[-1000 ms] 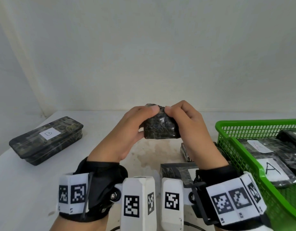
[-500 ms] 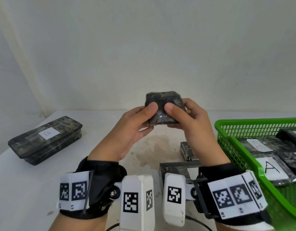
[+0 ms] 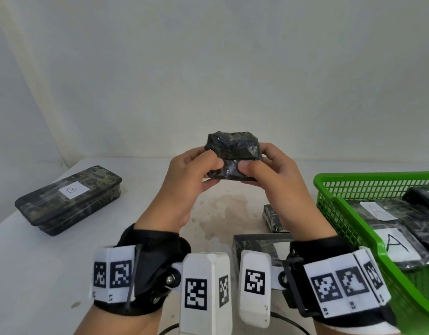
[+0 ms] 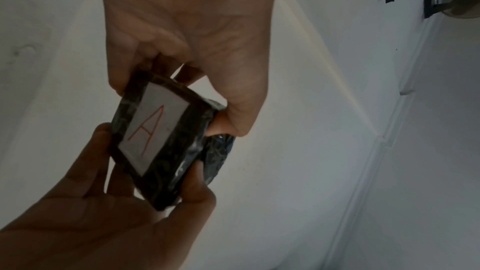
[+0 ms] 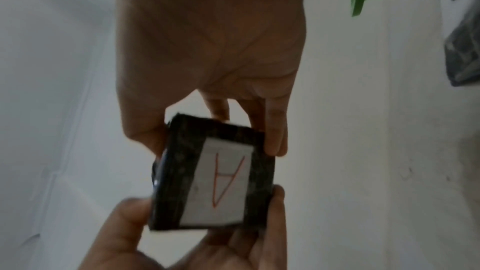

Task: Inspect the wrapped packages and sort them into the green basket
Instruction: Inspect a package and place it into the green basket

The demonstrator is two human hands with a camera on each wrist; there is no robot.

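Note:
I hold a small dark wrapped package point(image 3: 232, 151) up over the middle of the table with both hands. My left hand point(image 3: 208, 163) grips its left side and my right hand point(image 3: 254, 163) its right side, both thumbs on the near face. From the head view its label is hidden. Both wrist views show the underside of the package point(image 4: 168, 161) point(image 5: 179, 171), where a white label point(image 4: 153, 128) point(image 5: 221, 182) bears a red letter A. The green basket point(image 3: 329, 187) stands at the right and holds several dark packages labelled A point(image 3: 399, 245).
A long dark package marked B point(image 3: 68, 197) lies at the table's left. Two more dark packages lie near my right wrist, a small one point(image 3: 272, 218) and a flat one point(image 3: 257, 245). A brownish stain point(image 3: 223, 209) marks the white tabletop.
Both hands have lifted the small package higher and turned it. My fingers were on top of it; now my thumbs press its near face.

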